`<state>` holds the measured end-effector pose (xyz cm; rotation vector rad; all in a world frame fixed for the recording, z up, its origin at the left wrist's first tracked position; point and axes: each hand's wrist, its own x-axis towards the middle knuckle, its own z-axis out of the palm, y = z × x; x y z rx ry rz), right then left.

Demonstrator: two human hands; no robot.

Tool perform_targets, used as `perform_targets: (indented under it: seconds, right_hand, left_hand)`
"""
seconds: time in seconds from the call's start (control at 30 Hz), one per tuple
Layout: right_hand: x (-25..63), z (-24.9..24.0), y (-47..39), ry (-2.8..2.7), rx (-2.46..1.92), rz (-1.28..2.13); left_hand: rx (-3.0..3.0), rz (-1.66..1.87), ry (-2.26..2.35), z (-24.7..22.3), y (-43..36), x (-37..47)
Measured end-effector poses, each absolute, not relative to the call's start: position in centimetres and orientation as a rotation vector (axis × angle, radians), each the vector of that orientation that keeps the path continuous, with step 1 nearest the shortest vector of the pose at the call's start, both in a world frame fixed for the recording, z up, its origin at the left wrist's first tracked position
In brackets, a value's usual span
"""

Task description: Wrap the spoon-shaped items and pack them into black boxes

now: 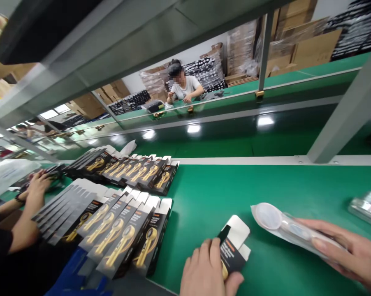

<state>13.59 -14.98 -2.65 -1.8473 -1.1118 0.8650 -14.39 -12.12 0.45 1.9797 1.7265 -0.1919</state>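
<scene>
1. Head view: our left hand (205,269) curls closed around a small black box (233,248) with its white end flap open, held at the green table's (210,193) near edge.
2. Our right hand (350,250) pinches a clear bagged spoon-shaped item (284,228) between loosely bent fingers; its bowl end points at the box.
3. Both our hands are cut off by the frame; the item's handle is hidden.
4. Two fanned rows of boxes (124,230) lie left; their count is unclear. A co-worker's hands (37,185) reach in at far left.

Both hands bare: left hand (208,269) at 6 o'clock, right hand (347,253) at 4 o'clock. No gloves, rings, sleeves visible.
</scene>
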Motion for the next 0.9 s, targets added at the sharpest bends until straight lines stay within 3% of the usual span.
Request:
perform_targets:
  seconds: [0.13,0.27,0.47,0.63,0.9]
  right_hand:
    - [13.8,-2.3,-15.1,-0.856,-1.671,1.350]
    - [13.7,-1.0,-13.8,-0.872,-1.432,1.660]
    - [16.3,-0.2,-12.7,-1.074,-1.362,1.881]
    - [17.3,1.4,-13.4,-1.398,-1.437,1.798]
    - [14.1,-1.1,-14.7,-1.343,-1.695,1.452]
  left_hand:
    - [2.046,-0.165,1.664,1.2,-11.2,-14.3]
    - [2.217,0.186,1.622,1.6,-9.5,-13.3]
    - [2.596,0.497,1.413,0.9,-8.4,-11.9]
    - [2.913,0.515,1.023,0.9,-8.6,-11.0]
    - [3.018,0.255,1.003,0.5,-8.4,-10.0]
